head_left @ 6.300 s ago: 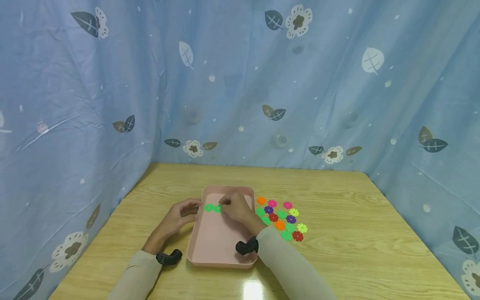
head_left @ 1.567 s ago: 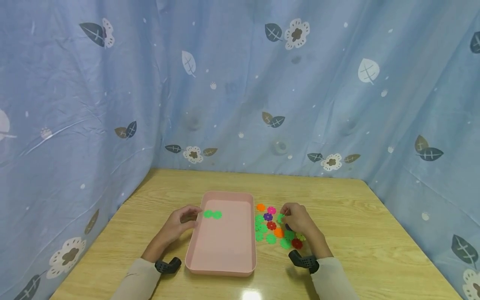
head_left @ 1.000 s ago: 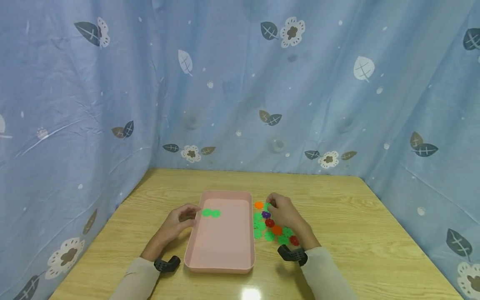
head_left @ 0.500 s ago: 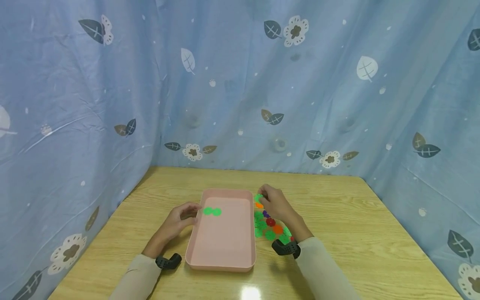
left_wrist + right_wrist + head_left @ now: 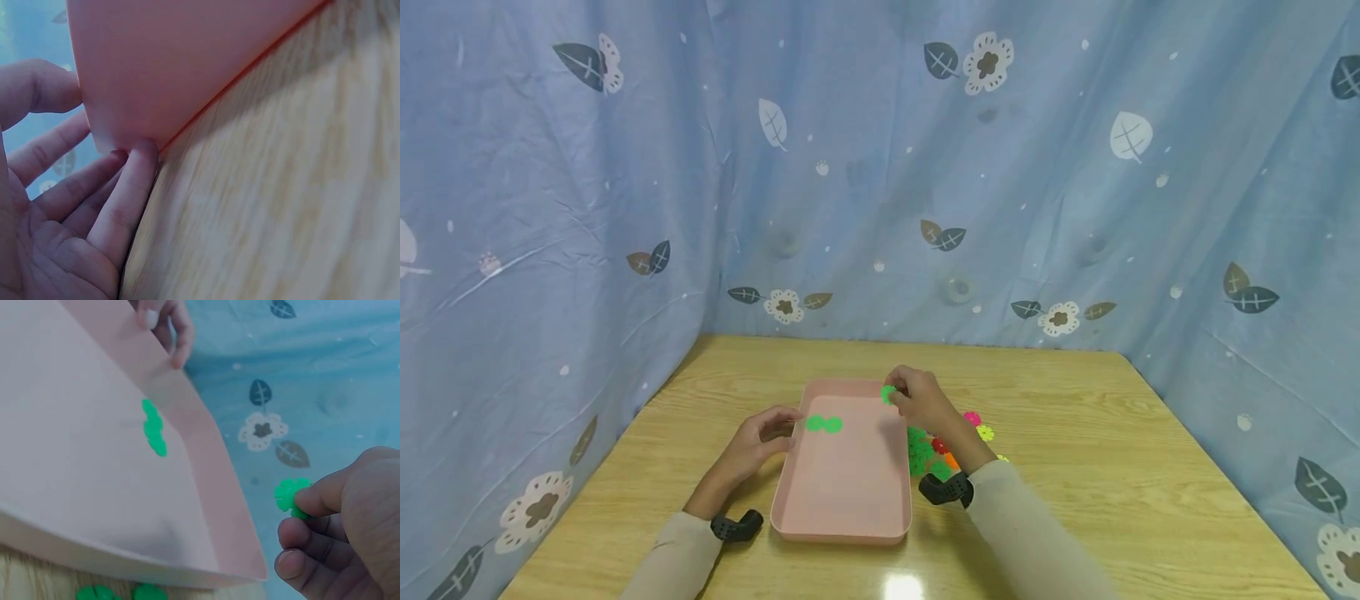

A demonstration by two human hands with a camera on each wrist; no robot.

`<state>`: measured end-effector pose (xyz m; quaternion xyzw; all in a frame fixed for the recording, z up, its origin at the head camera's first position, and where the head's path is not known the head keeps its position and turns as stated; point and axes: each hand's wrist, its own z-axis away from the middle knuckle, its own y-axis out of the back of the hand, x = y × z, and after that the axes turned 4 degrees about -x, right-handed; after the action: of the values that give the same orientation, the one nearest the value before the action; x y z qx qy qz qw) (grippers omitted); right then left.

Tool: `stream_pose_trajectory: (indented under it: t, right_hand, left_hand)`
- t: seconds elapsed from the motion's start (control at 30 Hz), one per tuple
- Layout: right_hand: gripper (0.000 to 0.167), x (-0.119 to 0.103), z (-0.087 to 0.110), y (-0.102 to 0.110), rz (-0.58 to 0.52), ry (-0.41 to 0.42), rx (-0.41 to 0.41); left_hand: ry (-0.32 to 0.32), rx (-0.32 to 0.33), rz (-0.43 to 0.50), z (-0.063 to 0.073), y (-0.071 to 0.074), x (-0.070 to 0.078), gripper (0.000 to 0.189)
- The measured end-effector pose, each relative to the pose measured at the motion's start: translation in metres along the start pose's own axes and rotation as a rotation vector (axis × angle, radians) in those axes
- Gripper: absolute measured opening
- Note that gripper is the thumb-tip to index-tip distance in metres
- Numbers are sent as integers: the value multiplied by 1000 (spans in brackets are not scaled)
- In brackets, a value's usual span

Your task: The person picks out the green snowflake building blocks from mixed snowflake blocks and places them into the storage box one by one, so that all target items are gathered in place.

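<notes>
In the head view, my right hand [image 5: 922,404] pinches a green flower-shaped plastic disc [image 5: 888,394] between thumb and fingers, over the far right corner of a pink tray [image 5: 842,492]. The same held disc [image 5: 292,497] shows its notched petals in the right wrist view, raised beyond the tray's edge. Two green discs [image 5: 824,424] lie side by side in the tray near its far left part. At the tray's left side, my left hand [image 5: 760,446] rests loosely spread. Its fingertips touch the outer wall [image 5: 144,75] in the left wrist view.
Right of the tray, a spread of flower-shaped discs lies on the wooden table [image 5: 1075,450], partly behind my right forearm. Green discs [image 5: 919,450], a red disc [image 5: 940,445], a pink disc [image 5: 972,418] and a yellow disc [image 5: 986,432] show. A patterned blue curtain [image 5: 880,167] surrounds the table.
Earlier, my right hand was in the tray at the second green disc. It then took a green disc from the spread and carried it left to the tray's corner. My left hand stayed put.
</notes>
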<state>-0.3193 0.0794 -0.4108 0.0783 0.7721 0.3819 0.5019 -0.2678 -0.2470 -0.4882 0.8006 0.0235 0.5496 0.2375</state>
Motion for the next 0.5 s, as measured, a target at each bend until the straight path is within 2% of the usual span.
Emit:
stream_pose_trajectory:
  t: [0.13,0.3,0.5]
  right_hand:
    - [14,-1,-3,-7,-9,-17,-12]
    - [16,-1,-9,-15,-3,2,-10]
    - [17,0,-21,-29,1,18,-58]
  left_hand:
    - [-3,-9,2,1,0,-1,41]
    - [-14,-14,1,-1,1,0,41]
    - [-5,-11,8,1,1,0,41]
